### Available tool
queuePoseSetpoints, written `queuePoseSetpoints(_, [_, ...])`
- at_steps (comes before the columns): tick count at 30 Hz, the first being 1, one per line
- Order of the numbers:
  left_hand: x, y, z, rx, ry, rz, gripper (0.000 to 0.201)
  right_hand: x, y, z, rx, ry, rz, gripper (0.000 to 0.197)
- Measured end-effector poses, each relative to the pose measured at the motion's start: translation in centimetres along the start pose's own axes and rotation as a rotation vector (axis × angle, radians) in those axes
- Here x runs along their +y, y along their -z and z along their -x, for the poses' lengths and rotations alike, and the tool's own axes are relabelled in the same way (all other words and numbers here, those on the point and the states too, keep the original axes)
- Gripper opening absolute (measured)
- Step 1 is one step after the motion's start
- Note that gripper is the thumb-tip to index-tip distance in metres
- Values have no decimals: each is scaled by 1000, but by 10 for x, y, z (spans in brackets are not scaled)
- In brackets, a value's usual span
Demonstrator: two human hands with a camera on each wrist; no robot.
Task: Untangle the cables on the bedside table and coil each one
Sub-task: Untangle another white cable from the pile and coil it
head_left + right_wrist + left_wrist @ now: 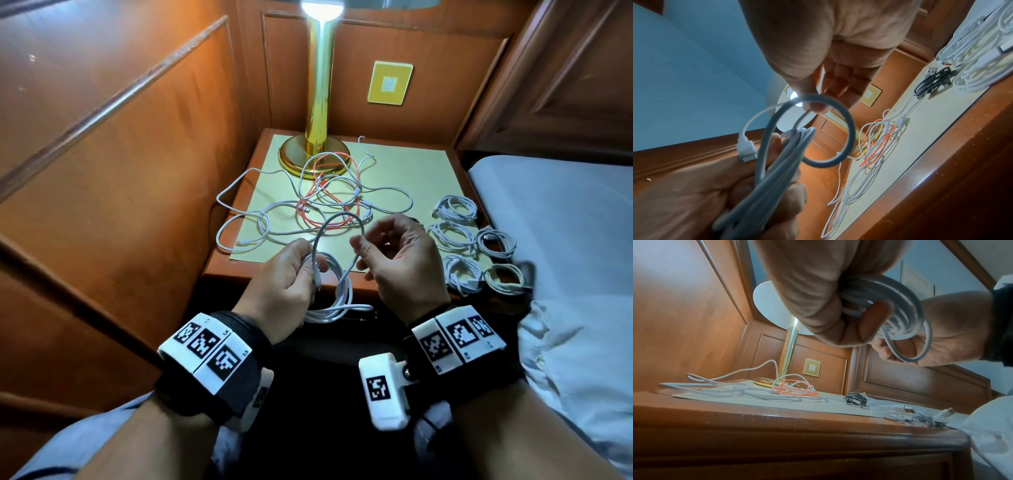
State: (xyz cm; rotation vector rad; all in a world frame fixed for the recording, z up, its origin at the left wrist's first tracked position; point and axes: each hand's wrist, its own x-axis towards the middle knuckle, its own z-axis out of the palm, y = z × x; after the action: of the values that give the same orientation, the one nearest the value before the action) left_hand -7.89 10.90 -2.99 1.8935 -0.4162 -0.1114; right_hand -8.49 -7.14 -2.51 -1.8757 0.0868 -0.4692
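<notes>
My left hand (301,270) grips a partly wound white cable coil (334,291) in front of the bedside table (274,274). From the coil a free loop (339,219) arches up to my right hand (359,251), which pinches it between thumb and fingertips. In the right wrist view the pinch (815,105) sits at the top of the loop (847,128), and a white plug (747,151) sticks out beside the coil (777,170). A tangle of white and orange cables (329,192) lies on the mat by the lamp base.
Several finished white coils (472,246) lie along the table's right edge, with a black coil (933,82) behind them. A brass lamp (318,102) stands at the back. Wooden panels close the left and rear; a white bed (565,212) borders the right.
</notes>
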Motion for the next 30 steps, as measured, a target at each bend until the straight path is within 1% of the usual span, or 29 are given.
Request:
queuePoseSetpoints(3, [2, -1, 2, 24, 5, 31, 20, -3, 0, 1, -110, -60, -7, 6])
queuePoseSetpoints(4, [1, -1, 2, 37, 2, 43, 21, -4, 0, 2, -160, -90, 6, 5])
queuePoseSetpoints(7, [-2, 0, 0, 85, -40, 45, 20, -8, -1, 5, -310, -161, 6, 8])
queuePoseSetpoints(10, [-7, 3, -4, 139, -47, -3, 18, -12, 1, 7, -450, -161, 17, 18])
queuePoseSetpoints(13, [-12, 1, -4, 137, -46, -27, 22, -15, 1, 9, -512, -147, 36, 11])
queuePoseSetpoints(15, [-12, -2, -3, 130, -50, -3, 25, -14, -2, 10, -517, -137, 57, 12])
queuePoseSetpoints(17, [-12, -3, -3, 138, -48, 34, 22, -12, -6, 11, -509, -128, 58, 13])
queuePoseSetpoints(20, [-12, -2, -4, 161, -74, 2, 25, -11, -10, 11, -477, -75, 60, 23])
queuePoseSetpoints(23, [-11, -2, -3, 166, -94, -38, 26, -10, -14, 10, -423, -60, -2, 27])
queuePoseSetpoints(25, [-8, -2, -3, 177, -124, -70, 27, -5, -16, 8, -376, -55, 9, 38])
queuePoseSetpoints(26, [-7, -2, -3, 183, -135, -65, 27, -3, -16, 7, -353, -35, 34, 41])
queuePoseSetpoints(30, [-4, -2, -2, 225, -160, -57, 27, -1, -14, 5, -298, 71, 79, 38])
